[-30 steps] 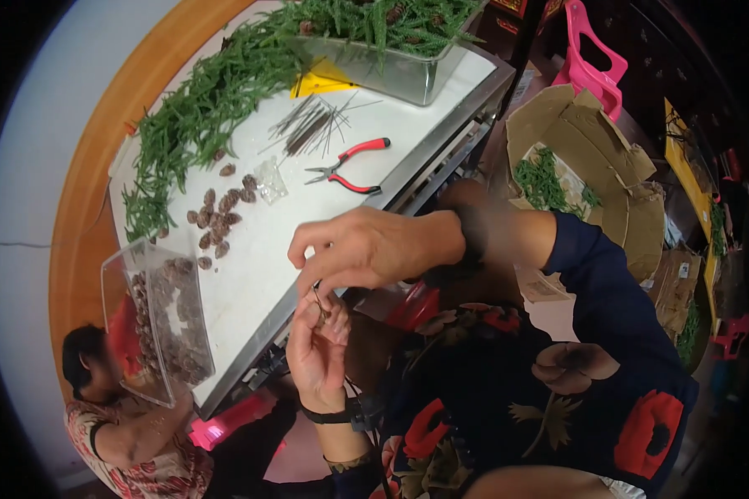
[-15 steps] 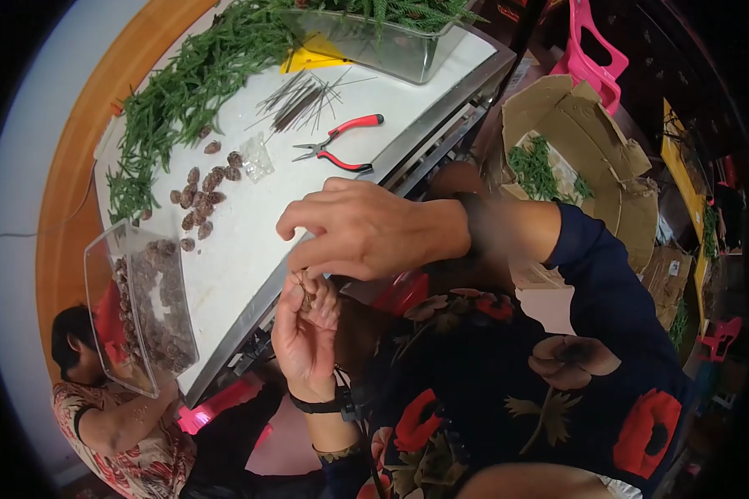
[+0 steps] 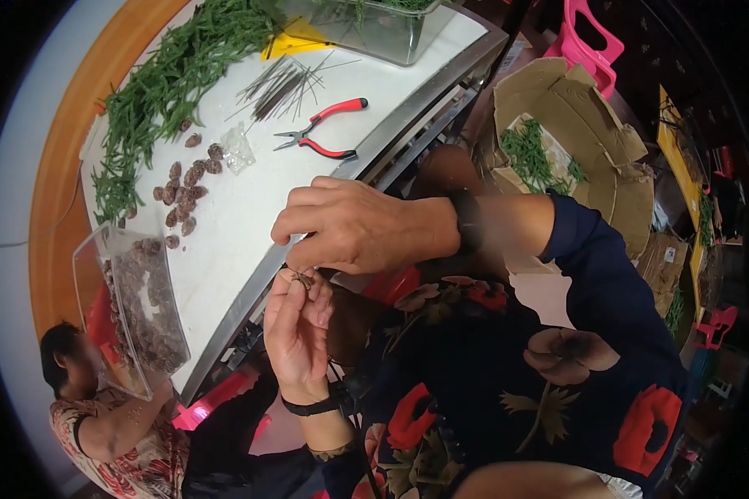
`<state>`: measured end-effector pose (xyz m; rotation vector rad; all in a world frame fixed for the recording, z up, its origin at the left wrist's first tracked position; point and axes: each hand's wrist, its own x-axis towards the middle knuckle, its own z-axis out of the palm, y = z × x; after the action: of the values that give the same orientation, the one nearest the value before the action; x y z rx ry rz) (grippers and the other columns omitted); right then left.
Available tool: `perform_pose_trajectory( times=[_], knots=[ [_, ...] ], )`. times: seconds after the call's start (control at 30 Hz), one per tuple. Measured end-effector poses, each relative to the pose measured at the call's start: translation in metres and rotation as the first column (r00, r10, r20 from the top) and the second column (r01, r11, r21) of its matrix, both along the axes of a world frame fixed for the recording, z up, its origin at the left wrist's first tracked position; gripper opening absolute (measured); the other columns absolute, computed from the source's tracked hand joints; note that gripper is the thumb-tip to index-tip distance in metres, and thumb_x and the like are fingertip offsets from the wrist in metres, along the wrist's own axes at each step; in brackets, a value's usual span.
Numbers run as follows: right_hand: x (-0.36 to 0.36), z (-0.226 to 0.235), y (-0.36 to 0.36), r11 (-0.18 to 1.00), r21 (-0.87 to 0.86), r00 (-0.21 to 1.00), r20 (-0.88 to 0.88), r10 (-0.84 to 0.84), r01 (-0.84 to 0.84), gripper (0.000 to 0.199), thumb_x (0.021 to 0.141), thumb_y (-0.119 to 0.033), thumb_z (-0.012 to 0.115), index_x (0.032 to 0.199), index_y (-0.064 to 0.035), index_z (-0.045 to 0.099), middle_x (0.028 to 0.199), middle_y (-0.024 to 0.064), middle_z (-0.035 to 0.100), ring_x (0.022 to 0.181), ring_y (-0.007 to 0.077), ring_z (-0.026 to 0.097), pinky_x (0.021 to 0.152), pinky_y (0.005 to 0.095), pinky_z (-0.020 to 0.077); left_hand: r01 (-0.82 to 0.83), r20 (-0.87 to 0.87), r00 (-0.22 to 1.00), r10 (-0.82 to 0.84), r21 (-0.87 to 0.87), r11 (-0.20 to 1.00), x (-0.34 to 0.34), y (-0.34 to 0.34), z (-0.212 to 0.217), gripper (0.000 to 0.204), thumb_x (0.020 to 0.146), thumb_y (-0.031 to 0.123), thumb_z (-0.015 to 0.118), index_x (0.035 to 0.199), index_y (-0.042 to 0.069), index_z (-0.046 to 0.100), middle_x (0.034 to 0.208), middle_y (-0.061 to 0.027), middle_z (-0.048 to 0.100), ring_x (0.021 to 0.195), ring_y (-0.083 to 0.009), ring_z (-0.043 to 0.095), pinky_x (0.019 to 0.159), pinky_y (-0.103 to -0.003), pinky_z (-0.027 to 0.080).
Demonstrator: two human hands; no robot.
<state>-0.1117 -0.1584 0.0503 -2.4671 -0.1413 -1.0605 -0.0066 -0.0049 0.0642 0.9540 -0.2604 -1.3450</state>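
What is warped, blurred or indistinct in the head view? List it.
Head view: the grey metal table edge curves; head view: the right forearm has a smeared patch; head view: the small brown piece in the left hand is indistinct.

head: left fisheye | facing down | close over table (image 3: 233, 208)

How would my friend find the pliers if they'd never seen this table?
Start at the white tabletop. Between the bunch of thin wires and the person's right hand lie the pliers. Unlike the wires or the brown cones nearby, they have red handles with black ends.
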Motion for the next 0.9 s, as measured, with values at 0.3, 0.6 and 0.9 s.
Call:
perform_pose_trajectory(
  times=[0.3, 0.6, 0.9],
  knots=[
    [-0.002, -0.008, 0.004, 0.994, 0.03, 0.994, -0.005, -0.106, 0.106, 0.011, 0.075, -0.022, 0.061, 0.07, -0.0124, 0.06, 0.076, -0.0005, 0.055, 0.08, 0.0188, 0.052, 0.069, 0.0343, 0.0376, -0.091, 0.464, 0.883, 0.076, 0.012, 0.996, -0.004, -0.001, -0.009, 0.011, 0.092, 0.007, 0.056, 0.1, 0.0, 0.055, 0.081, -0.0041, 0.054, 0.065, -0.0109, 0.047, 0.06, -0.021, 0.038],
    [-0.007, 0.001, 0.003, 0.811, 0.554, 0.887, -0.45, 0.104, 0.186, 0.015, 0.077, -0.016, 0.065, 0.085, -0.0052, 0.06, 0.078, 0.0063, 0.056, 0.081, 0.0249, 0.056, 0.072, 0.0358, 0.0414, -0.205, 0.993, -0.106, 0.057, -0.078, 0.976, -0.015, -0.01, -0.017, 0.017, 0.091, 0.006, 0.058, 0.105, -0.003, 0.058, 0.085, -0.0053, 0.058, 0.078, -0.0142, 0.058, 0.072, -0.025, 0.047],
    [-0.013, 0.016, -0.021, 0.967, 0.25, 0.978, -0.186, 0.098, -0.05, 0.022, 0.08, -0.015, 0.063, 0.102, -0.0113, 0.062, 0.097, 0.007, 0.056, 0.087, 0.0218, 0.058, 0.075, 0.0345, 0.0431, -0.146, 0.559, 0.822, 0.107, 0.025, 0.989, 0.003, -0.006, -0.01, 0.018, 0.092, 0.01, 0.058, 0.105, -0.002, 0.059, 0.084, -0.0061, 0.059, 0.072, -0.0112, 0.055, 0.063, -0.02, 0.042]
  ],
)
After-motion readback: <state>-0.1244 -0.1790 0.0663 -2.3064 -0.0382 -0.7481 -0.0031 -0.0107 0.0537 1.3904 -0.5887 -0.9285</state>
